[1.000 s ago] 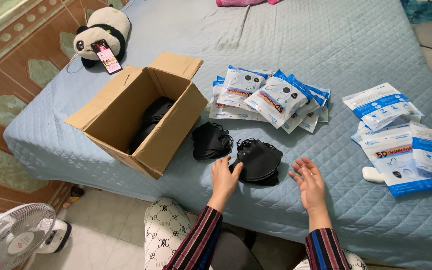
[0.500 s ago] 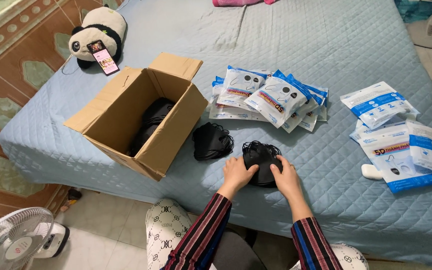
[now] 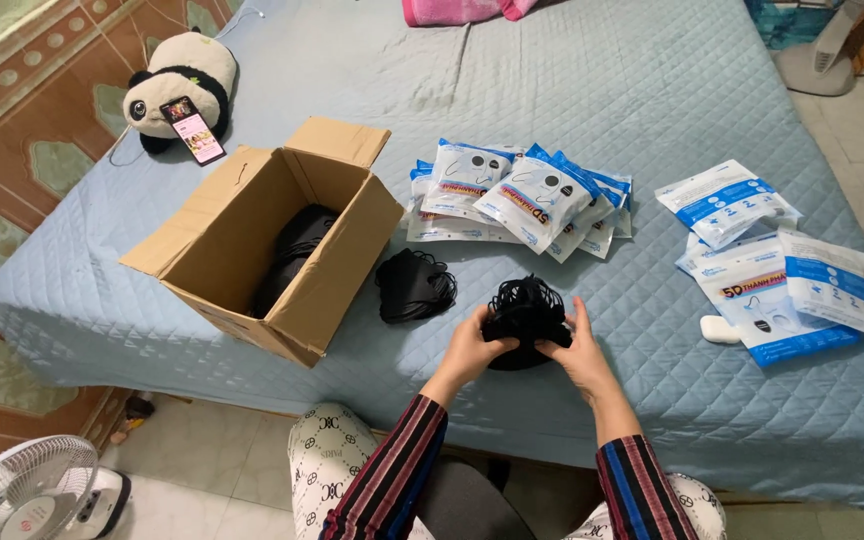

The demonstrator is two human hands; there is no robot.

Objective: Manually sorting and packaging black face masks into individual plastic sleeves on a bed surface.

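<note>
Both hands grip a bundle of black face masks [image 3: 523, 312] just above the blue quilted bed [image 3: 572, 110]. My left hand [image 3: 472, 345] clasps its left side and my right hand [image 3: 578, 345] its right side. A second pile of black masks [image 3: 414, 285] lies to the left on the quilt. An open cardboard box [image 3: 327, 260] further left holds more black masks [image 3: 297, 245].
Several white and blue mask packets are stacked behind the hands [image 3: 522, 195], with more packets at the right [image 3: 782, 270]. A small white object [image 3: 720, 329] lies beside them. A panda plush with a phone [image 3: 182, 95] sits at the far left. A floor fan [image 3: 27, 495] stands below.
My hands came together from apart, closed on the black mask bundle and lifted it slightly off the quilt.
</note>
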